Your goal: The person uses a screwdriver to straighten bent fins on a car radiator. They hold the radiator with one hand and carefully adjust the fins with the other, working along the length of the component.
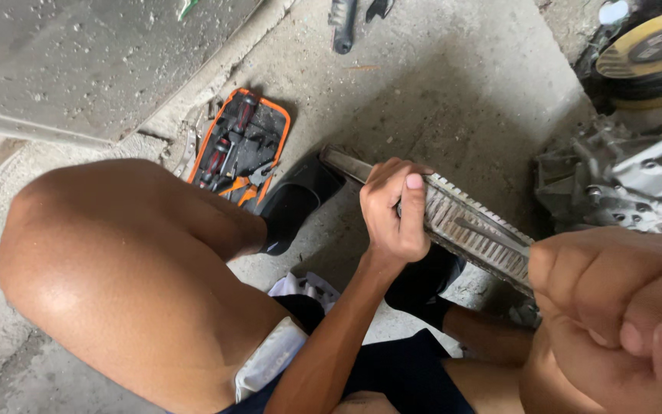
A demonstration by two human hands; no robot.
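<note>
The left hand holds tight around a long ridged metal bar. The right hand grips the bar's other end in a fist. An orange tool case lies open on the concrete floor nearby.

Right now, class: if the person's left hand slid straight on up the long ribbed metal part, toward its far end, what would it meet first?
The left hand grips the ribbed metal part near its upper-left end. Carrying on that way, it would probably first meet the black shoe just beyond that end, then the orange-edged tool case. Depth is unclear.
</note>
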